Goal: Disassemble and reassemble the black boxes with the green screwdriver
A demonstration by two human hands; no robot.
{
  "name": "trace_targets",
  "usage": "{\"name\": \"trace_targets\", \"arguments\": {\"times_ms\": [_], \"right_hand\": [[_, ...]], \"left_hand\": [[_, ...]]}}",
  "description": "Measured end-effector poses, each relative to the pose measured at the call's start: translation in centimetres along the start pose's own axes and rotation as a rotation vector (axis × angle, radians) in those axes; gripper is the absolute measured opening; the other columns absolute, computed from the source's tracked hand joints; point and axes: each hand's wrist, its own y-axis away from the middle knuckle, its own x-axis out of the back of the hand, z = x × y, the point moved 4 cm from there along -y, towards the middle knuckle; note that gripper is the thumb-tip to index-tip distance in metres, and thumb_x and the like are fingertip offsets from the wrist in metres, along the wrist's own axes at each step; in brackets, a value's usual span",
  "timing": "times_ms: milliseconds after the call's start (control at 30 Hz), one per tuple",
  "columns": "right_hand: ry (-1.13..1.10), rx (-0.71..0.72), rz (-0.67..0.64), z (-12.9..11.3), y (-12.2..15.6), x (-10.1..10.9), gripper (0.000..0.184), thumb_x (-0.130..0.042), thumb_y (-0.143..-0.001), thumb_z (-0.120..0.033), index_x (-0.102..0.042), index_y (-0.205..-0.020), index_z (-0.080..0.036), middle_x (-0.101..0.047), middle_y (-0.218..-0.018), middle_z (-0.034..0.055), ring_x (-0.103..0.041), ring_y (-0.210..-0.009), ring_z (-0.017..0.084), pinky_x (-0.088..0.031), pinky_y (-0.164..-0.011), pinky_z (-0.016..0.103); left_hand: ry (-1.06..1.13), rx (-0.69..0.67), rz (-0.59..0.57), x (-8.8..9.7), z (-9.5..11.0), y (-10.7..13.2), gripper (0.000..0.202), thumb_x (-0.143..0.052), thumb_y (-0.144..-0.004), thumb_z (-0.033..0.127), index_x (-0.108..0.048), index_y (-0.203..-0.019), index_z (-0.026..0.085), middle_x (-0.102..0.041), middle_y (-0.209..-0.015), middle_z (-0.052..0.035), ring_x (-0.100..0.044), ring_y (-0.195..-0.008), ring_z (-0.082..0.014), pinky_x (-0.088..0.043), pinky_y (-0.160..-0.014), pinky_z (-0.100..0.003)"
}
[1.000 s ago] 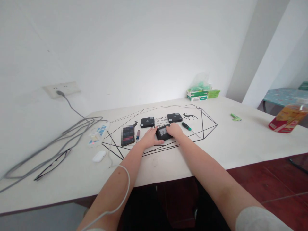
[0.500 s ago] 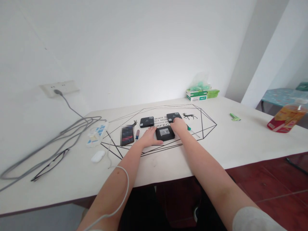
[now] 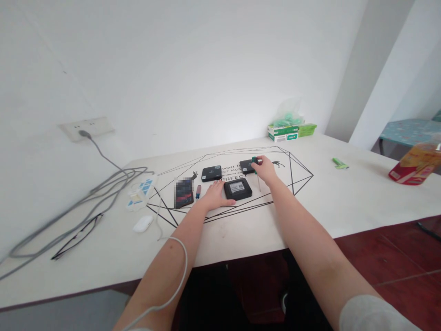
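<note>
A flat black box (image 3: 246, 191) with a white label (image 3: 236, 187) lies on the table in front of me. My left hand (image 3: 215, 196) holds it at its left end, thumb along the front edge and fingers by the left side. Above and behind its right end, my right hand (image 3: 264, 169) is closed on the green handle of a screwdriver (image 3: 259, 184), its thin shaft pointing down. Two more black boxes lie behind: one at left (image 3: 211, 173), the other (image 3: 245, 166) partly covered by my right hand. A second, small screwdriver (image 3: 198, 191) rests left of my left hand.
A phone (image 3: 183, 193), a white earbud case (image 3: 143, 224), a clear parts case (image 3: 140, 193), grey cables (image 3: 103, 188) and glasses (image 3: 77, 236) occupy the left. Green boxes (image 3: 284, 132) stand at the back, a green wrapper (image 3: 340, 163) and a drink bottle (image 3: 415, 163) at right. A white cable crosses my left forearm.
My right hand has lifted the green-handled screwdriver off the table and turned it point down. My left hand stays at the labelled box. The view has shifted slightly.
</note>
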Motion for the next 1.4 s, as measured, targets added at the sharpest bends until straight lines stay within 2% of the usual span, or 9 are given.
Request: {"name": "trace_targets", "arguments": {"times_ms": [100,200,300,500,633,833,1100,1300,1400], "right_hand": [[-0.379,0.142,0.103,-2.2,0.8,-0.7,0.057,-0.054,-0.095,-0.041,-0.046,-0.149,-0.023,-0.073,-0.110,0.0056,-0.073,-0.092,0.019,-0.060,-0.086,0.034],[-0.601,0.293,0.097,-4.0,2.4,-1.4,0.060,-0.057,-0.093,-0.040,-0.046,-0.149,-0.023,-0.072,-0.111,0.0058,-0.072,-0.085,0.017,-0.060,-0.082,0.033],[-0.574,0.427,0.094,-5.6,4.0,-1.8,0.055,-0.059,-0.092,-0.037,-0.052,-0.145,-0.023,-0.072,-0.119,0.0085,-0.070,-0.090,0.018,-0.060,-0.085,0.033],[-0.418,0.531,0.060,-7.4,4.7,-2.6,0.049,-0.055,-0.097,-0.033,-0.054,-0.145,-0.022,-0.067,-0.136,0.0108,-0.069,-0.101,0.020,-0.058,-0.094,0.034],[-0.398,0.584,0.045,-7.6,4.5,-3.3,0.049,-0.057,-0.097,-0.031,-0.056,-0.144,-0.021,-0.068,-0.134,0.0109,-0.068,-0.097,0.019,-0.058,-0.093,0.033],[-0.370,0.589,0.005,-7.3,4.3,-4.2,0.050,-0.056,-0.097,-0.030,-0.054,-0.146,-0.021,-0.068,-0.129,0.0113,-0.066,-0.094,0.019,-0.058,-0.089,0.033],[-0.364,0.597,0.047,-7.3,4.0,-5.0,0.052,-0.065,-0.093,-0.034,-0.056,-0.144,-0.024,-0.061,-0.119,0.0103,-0.060,-0.087,0.019,-0.058,-0.089,0.036],[-0.435,0.642,-0.014,-8.0,4.5,-4.5,0.042,-0.039,-0.104,-0.031,-0.059,-0.141,-0.024,-0.066,-0.132,0.0093,-0.062,-0.119,0.021,-0.049,-0.109,0.037],[-0.490,0.577,-0.073,-8.1,4.4,-4.5,0.041,-0.037,-0.104,-0.030,-0.057,-0.140,-0.024,-0.069,-0.128,0.0068,-0.066,-0.113,0.018,-0.051,-0.105,0.035]], "left_hand": [[-0.021,-0.030,0.003,-0.1,0.6,0.1,0.124,-0.074,-0.069,0.080,-0.026,-0.161,0.013,-0.025,-0.170,-0.0253,-0.016,-0.160,-0.0419,-0.014,-0.129,-0.055],[-0.024,-0.058,-0.012,-0.4,1.2,0.3,0.122,-0.072,-0.070,0.080,-0.024,-0.161,0.016,-0.023,-0.171,-0.0246,-0.014,-0.161,-0.0399,-0.009,-0.128,-0.058],[-0.018,-0.053,-0.037,-0.6,1.6,0.5,0.122,-0.072,-0.071,0.079,-0.022,-0.162,0.015,-0.021,-0.171,-0.0251,-0.012,-0.161,-0.0398,-0.006,-0.128,-0.058],[-0.022,-0.046,-0.056,-0.4,1.9,0.7,0.122,-0.072,-0.071,0.077,-0.020,-0.162,0.014,-0.019,-0.172,-0.0248,-0.011,-0.161,-0.0404,-0.006,-0.129,-0.058],[-0.023,-0.037,-0.063,-0.3,2.0,0.8,0.125,-0.072,-0.071,0.078,-0.020,-0.163,0.012,-0.019,-0.172,-0.0252,-0.010,-0.161,-0.0411,-0.006,-0.129,-0.056],[-0.026,-0.037,-0.068,-0.2,2.2,0.9,0.128,-0.070,-0.069,0.082,-0.020,-0.162,0.011,-0.018,-0.171,-0.0277,-0.010,-0.161,-0.0407,-0.006,-0.129,-0.057],[-0.019,-0.067,-0.037,-0.3,2.1,0.8,0.124,-0.069,-0.068,0.086,-0.025,-0.161,0.018,-0.028,-0.169,-0.0232,-0.014,-0.160,-0.0415,-0.009,-0.128,-0.058],[-0.010,-0.052,-0.047,-0.2,2.2,0.9,0.124,-0.070,-0.067,0.086,-0.025,-0.161,0.020,-0.028,-0.169,-0.0221,-0.015,-0.160,-0.0414,-0.009,-0.128,-0.059],[-0.014,-0.051,-0.059,-0.1,2.2,1.0,0.125,-0.069,-0.067,0.087,-0.023,-0.162,0.020,-0.026,-0.170,-0.0222,-0.014,-0.160,-0.0408,-0.008,-0.129,-0.058]]}}
